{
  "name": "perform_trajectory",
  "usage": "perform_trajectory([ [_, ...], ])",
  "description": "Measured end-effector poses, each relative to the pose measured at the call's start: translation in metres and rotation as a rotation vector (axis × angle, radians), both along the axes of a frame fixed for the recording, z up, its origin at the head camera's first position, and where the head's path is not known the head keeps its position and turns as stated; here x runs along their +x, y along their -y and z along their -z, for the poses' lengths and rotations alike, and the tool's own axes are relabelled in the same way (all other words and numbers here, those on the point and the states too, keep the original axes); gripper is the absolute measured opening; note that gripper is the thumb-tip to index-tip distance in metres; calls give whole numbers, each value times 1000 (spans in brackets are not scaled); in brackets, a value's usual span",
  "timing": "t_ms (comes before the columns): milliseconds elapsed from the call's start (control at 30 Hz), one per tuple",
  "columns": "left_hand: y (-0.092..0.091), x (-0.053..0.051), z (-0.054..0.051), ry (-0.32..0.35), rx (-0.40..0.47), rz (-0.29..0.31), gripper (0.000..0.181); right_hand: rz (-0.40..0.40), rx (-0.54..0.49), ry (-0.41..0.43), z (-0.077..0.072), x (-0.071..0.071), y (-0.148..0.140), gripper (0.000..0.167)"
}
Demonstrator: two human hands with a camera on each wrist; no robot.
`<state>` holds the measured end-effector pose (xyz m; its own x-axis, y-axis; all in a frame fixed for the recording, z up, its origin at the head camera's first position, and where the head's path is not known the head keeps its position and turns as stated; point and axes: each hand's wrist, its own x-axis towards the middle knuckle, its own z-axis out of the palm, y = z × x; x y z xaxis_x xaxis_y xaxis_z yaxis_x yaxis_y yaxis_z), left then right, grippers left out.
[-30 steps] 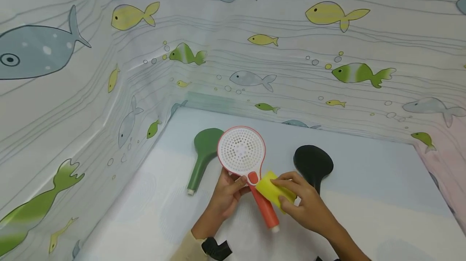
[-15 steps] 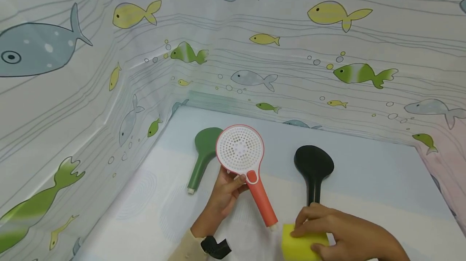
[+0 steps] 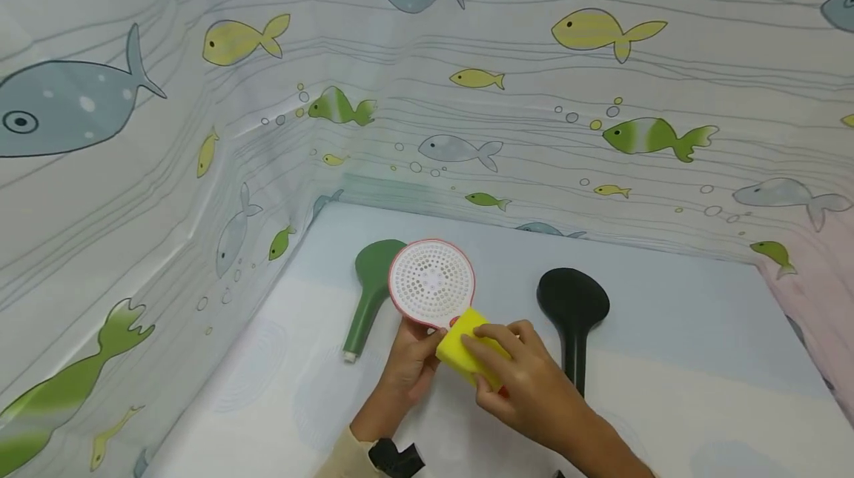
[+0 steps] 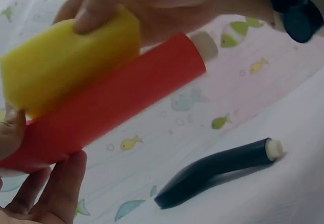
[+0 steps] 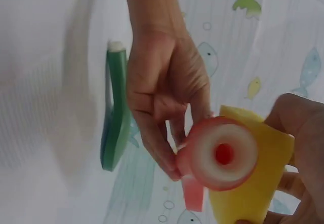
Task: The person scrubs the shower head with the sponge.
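Observation:
A red and white shower head [image 3: 432,281] is held up, its round perforated face toward the head camera. My left hand [image 3: 403,370] grips it at the neck, just below the face. My right hand [image 3: 534,389] pinches a yellow sponge [image 3: 460,348], which lies over the upper handle and hides most of it. In the left wrist view the sponge [image 4: 71,62] lies along the red handle [image 4: 121,92]. The right wrist view shows the handle's white end [image 5: 223,154] toward the camera, with the sponge [image 5: 253,183] beside it.
A green shower head [image 3: 367,300] lies to the left, partly behind the red one. A black shower head [image 3: 574,307] lies to the right, near my right forearm. Fish-patterned sheeting [image 3: 373,41] rises along the left and back of the white surface [image 3: 680,330].
My right hand moved with the sponge from the handle down to the lower right, then back up onto the handle near the neck. The red shower head shifted slightly left.

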<state>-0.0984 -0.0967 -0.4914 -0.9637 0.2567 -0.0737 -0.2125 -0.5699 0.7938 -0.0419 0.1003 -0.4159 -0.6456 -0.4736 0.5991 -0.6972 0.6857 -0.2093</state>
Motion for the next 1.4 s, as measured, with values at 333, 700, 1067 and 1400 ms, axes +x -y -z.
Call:
perform_trajectory([
  [333, 3, -2, 4, -154, 11, 47, 76, -36, 83, 30, 0, 6, -12, 49],
  [700, 4, -1, 1, -115, 74, 64, 79, -182, 159, 77, -12, 26, -45, 49],
  [1067, 4, -3, 2, -184, 127, 110, 79, -249, 40, 388, -34, 31, -75, 60],
  [1400, 1, 1, 1, -100, 26, 58, 82, -36, -33, 93, 8, 7, -10, 55],
])
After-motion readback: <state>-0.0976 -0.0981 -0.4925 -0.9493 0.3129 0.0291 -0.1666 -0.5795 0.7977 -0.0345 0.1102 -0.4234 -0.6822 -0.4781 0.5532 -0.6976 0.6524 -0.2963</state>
